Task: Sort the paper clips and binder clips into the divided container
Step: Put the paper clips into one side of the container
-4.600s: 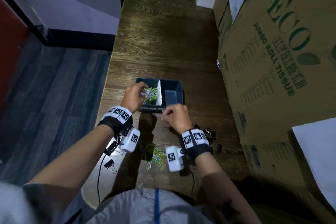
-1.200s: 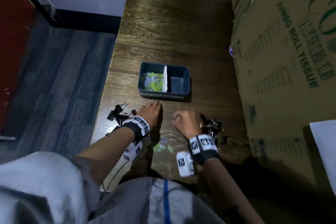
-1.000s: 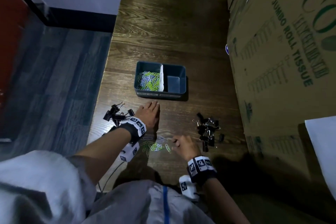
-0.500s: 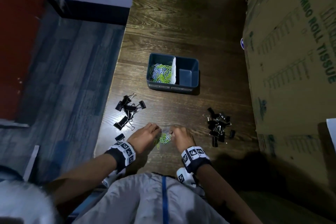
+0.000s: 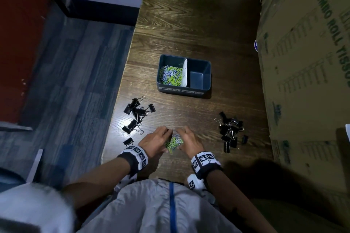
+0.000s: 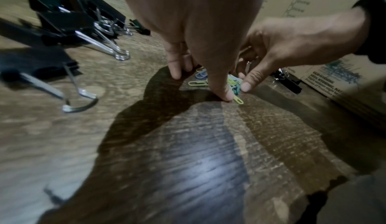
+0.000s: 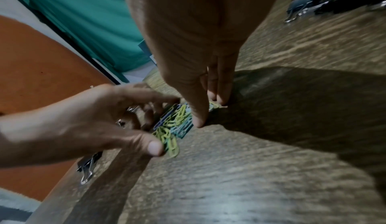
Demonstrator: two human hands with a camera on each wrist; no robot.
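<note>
A small heap of green, blue and white paper clips (image 5: 173, 143) lies on the wooden table near its front edge. My left hand (image 5: 156, 140) and right hand (image 5: 189, 141) press in on it from either side, fingertips down on the wood. The left wrist view shows my left thumb (image 6: 226, 95) beside the paper clips (image 6: 197, 83). In the right wrist view my right hand (image 7: 208, 110) stands against the paper clips (image 7: 175, 123). Further back is the dark divided container (image 5: 184, 92): its left half holds paper clips (image 5: 171, 76), its right half is bare. Black binder clips lie in a left group (image 5: 138, 110) and a right group (image 5: 230, 130).
A large cardboard box (image 5: 306, 62) walls off the table's right side, close to the right binder clips. The table's left edge (image 5: 121, 100) drops to a grey floor just past the left binder clips. A white divider (image 5: 184, 73) splits the container.
Both hands came back from the container to the front of the table. Over the last second they closed in from both sides and bunched the loose paper clips into one tight heap.
</note>
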